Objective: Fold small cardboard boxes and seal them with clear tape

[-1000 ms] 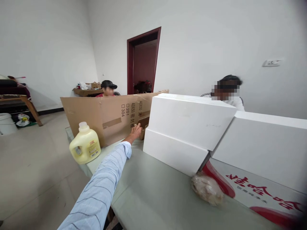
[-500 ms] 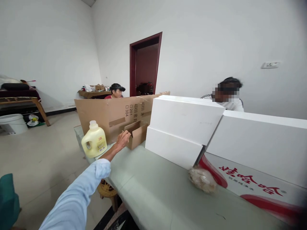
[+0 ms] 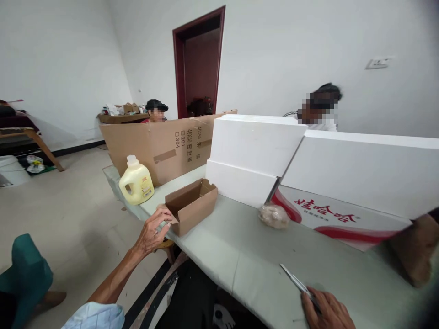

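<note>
My left hand (image 3: 156,229) pinches the near-left end flap of a small open-topped cardboard box (image 3: 197,214) on the table. The inside of the box shows only in part. At the lower right, my right hand (image 3: 327,308) is closed around slim silver tweezers (image 3: 295,278), their tip pointing up and left over the tabletop. A clear plastic bag (image 3: 274,215) of small light pieces, too unclear to name, lies beyond the tweezers, against the printed carton.
A yellow detergent jug (image 3: 137,183) stands at the table's left edge. A large cardboard panel (image 3: 154,148) and stacked white boxes (image 3: 254,146) line the far side. The red-and-white carton (image 3: 322,212) is at right. Two people sit beyond; a brown shape (image 3: 416,249) is at far right.
My left hand has drawn the small cardboard box nearer, away from the panel and the white boxes. My right hand with the tweezers has come into view. The view has tilted down.
</note>
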`<state>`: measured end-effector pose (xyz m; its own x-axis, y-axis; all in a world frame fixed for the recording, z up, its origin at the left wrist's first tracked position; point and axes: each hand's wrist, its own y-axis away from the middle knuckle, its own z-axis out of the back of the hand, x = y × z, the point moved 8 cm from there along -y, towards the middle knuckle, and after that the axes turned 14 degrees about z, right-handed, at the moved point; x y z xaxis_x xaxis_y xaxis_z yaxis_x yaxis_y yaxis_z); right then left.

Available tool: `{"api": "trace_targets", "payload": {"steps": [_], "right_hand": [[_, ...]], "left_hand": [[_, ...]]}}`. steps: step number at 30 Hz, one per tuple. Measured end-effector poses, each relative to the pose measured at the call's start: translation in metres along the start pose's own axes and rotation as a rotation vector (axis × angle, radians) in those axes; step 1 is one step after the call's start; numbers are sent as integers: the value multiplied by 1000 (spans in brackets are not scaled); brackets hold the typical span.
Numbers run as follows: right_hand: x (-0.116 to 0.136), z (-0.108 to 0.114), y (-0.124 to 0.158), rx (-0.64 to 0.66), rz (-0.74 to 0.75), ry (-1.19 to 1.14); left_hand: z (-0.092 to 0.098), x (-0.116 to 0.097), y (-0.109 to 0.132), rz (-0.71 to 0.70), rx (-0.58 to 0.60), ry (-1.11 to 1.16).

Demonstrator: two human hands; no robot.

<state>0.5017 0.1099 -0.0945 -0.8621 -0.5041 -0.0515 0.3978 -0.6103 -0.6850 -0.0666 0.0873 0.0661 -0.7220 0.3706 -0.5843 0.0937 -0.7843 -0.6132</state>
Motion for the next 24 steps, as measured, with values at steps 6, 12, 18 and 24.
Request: {"api": "trace_targets", "payload": {"steps": [6, 12, 18, 24], "right_hand": [[26, 13, -20, 18, -34, 38], [73, 45, -53, -76, -73, -143], [120, 72, -91, -93, -122, -526], [144, 89, -120, -98, -75, -616]], "left_hand": [[-18, -40, 16, -29, 146, 169], [-33, -65, 22, -80, 246, 249], [-29, -76, 19, -114, 289, 268], [-36, -80, 13, -82, 387, 351]]}}
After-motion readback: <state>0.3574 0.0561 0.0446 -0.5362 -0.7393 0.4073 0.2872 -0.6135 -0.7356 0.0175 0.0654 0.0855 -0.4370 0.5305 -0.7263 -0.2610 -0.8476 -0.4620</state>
